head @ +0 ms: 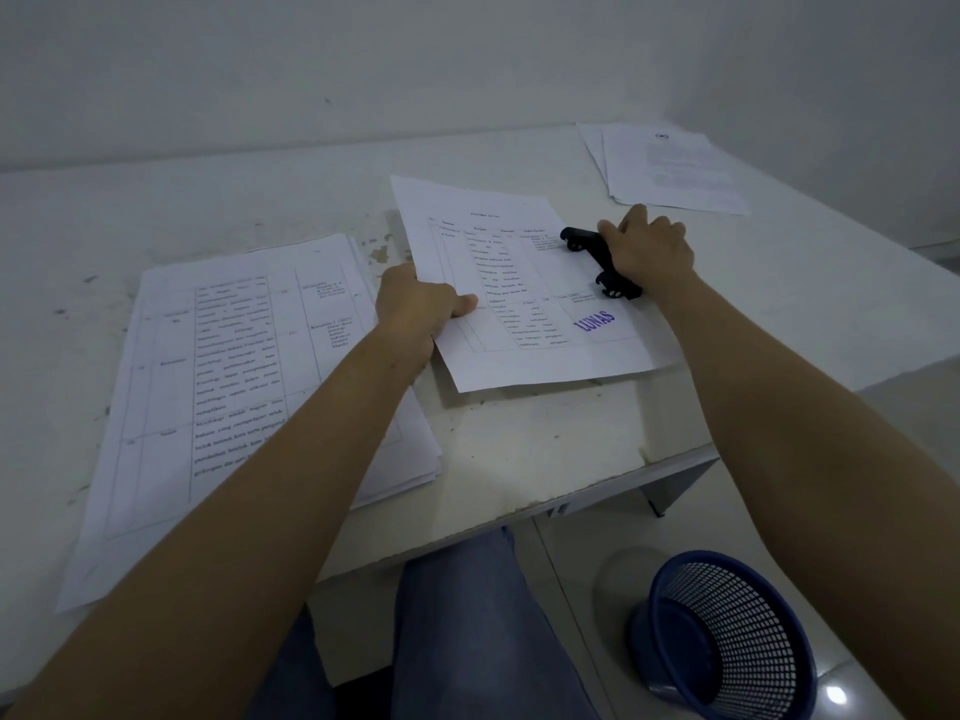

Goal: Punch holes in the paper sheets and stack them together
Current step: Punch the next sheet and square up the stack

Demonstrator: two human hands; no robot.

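Observation:
A printed sheet (519, 283) with a table and a purple "LUNAS" stamp lies tilted at the table's middle. My left hand (415, 309) pinches its left edge, thumb on top. The sheet's right edge sits in a black hole punch (592, 252). My right hand (649, 252) rests on top of the punch, fingers curled over its handle. A thick stack of printed sheets (234, 381) lies to the left, partly under my left forearm. Another small stack of sheets (670, 168) lies at the far right corner.
The white table (519, 449) ends in a near edge just past my knees and a right edge beyond the punch. A blue mesh wastebasket (727, 636) stands on the floor at the lower right. A white wall runs behind the table.

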